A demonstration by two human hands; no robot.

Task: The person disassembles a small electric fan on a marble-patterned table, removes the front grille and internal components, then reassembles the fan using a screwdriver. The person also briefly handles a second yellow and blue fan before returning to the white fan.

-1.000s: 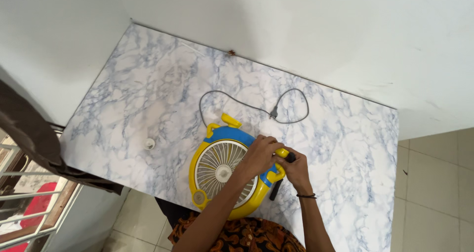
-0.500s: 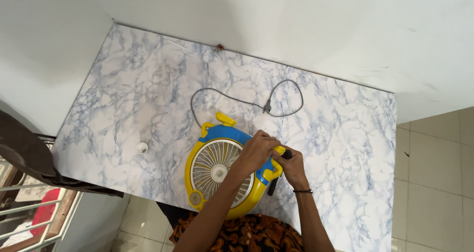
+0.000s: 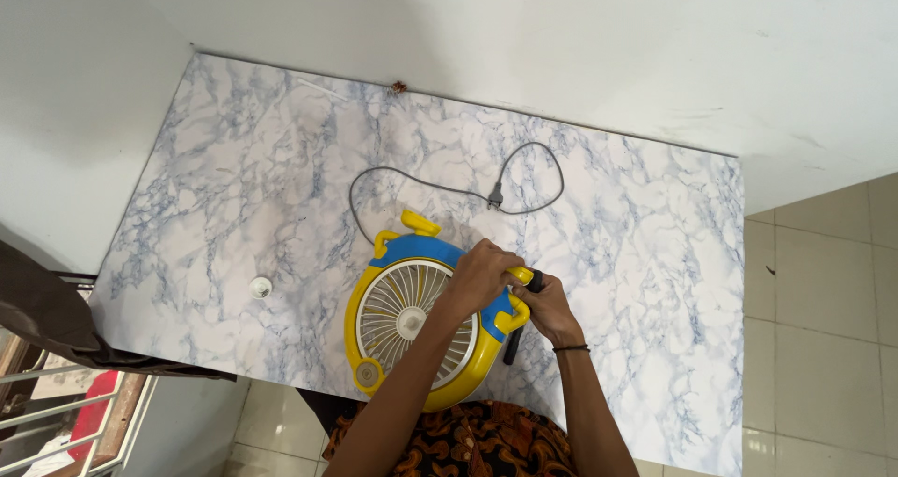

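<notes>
fan (image 3: pixel 412 332), yellow and blue, round white grille facing up, lay flat on the marble-patterned table (image 3: pixel 234 187) at its near edge, just in front of the person; laid on its back, apparently so the rim and side fittings could be reached from above. left hand (image 3: pixel 482 276) rested over the blue upper rim, fingers curled down onto it, seemingly pinning the body in place. right hand (image 3: pixel 547 310) was closed around a dark-handled tool (image 3: pixel 516 341), probably a screwdriver, its tip hidden at the yellow bracket (image 3: pixel 514 316) on the fan's right side; handle angled down toward the table edge. grey power cord (image 3: pixel 440 189) ran from the fan's top in a loose loop across the table, plug (image 3: pixel 494 196) lying free and unconnected. small white round piece (image 3: pixel 261 287) sat apart to the left, well clear of the hands. white wall behind; tiled floor (image 3: pixel 823 327) to the right; railing (image 3: pixel 56 421) at lower left.
</notes>
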